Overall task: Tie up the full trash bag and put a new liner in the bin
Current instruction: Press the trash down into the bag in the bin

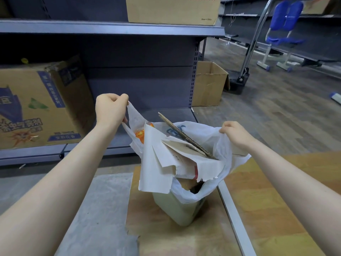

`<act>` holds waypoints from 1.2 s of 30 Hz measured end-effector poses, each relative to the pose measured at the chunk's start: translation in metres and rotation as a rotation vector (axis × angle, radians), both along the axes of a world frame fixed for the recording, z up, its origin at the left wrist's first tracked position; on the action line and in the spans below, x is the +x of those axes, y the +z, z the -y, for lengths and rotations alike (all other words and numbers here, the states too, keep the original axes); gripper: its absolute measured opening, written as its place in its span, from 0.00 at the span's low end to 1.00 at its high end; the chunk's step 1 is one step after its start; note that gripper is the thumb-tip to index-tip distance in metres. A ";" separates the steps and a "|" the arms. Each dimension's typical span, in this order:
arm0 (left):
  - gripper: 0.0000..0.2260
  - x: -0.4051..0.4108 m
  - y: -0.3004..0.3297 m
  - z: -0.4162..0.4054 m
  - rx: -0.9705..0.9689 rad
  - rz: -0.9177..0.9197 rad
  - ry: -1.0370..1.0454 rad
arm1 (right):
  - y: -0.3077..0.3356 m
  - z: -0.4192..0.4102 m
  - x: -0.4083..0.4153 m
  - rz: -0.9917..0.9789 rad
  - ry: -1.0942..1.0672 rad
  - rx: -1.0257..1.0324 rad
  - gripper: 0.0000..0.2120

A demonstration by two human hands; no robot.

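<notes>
Our left hand [110, 108]: we hold it raised over the left side of the bin, fingers curled tight round the left handle of the trash bag and pinching it; the plastic runs taut from our fist down to the bag.
Our right hand [234, 133]: lower and to the right, fingers [224, 129] curled round the right edge of the bag, gripping a fold of the plastic.
Trash bag [208, 137]: white, thin and translucent, mouth open between our two hands, its lower part inside the bin, its upper part drawn up above the rim.
Bin [177, 209]: pale green, small, standing on the floor directly below our hands, partly on a brown sheet.
Cardboard strip [184, 135]: corrugated, sticking up at a slant out of the bag, top end pointing up and to the left.
Torn paper [156, 169]: white sheets with ragged edges hanging over the front of the bag and covering part of the bin's rim.
Orange wrapper [140, 135]: inside the bag's left side, seen through the plastic, just below our left hand.
Floor [103, 209]: grey patch on the left, wood-pattern on the right.
Shelf [110, 28]: grey metal, behind the bin; a printed carton [36, 104] sits on its lowest level at left.
Open box [208, 84]: plain cardboard, on the floor beside the shelf end.
Blue chair [284, 28]: far right, well apart from the bin.
</notes>
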State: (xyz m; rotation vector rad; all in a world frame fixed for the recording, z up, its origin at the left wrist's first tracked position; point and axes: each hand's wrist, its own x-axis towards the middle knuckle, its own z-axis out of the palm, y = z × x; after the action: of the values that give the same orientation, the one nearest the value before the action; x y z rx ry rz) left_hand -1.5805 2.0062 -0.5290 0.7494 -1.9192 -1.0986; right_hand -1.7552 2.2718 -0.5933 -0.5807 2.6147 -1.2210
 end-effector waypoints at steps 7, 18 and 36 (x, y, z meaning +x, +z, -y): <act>0.14 -0.003 0.006 -0.002 0.131 -0.110 -0.122 | 0.006 0.001 0.003 0.061 0.035 -0.051 0.11; 0.14 -0.005 0.010 -0.008 0.101 -0.051 -0.162 | 0.066 0.024 0.055 -0.531 0.135 0.359 0.24; 0.12 0.063 -0.051 -0.034 -1.180 0.004 -0.130 | -0.012 0.042 0.143 -1.211 0.345 0.281 0.27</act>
State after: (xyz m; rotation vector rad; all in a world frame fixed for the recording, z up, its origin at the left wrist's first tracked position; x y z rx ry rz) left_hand -1.5176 2.0397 -0.5802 -0.0463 -2.1798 0.0935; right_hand -1.6121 2.2294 -0.6053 -2.0922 3.1635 -0.3518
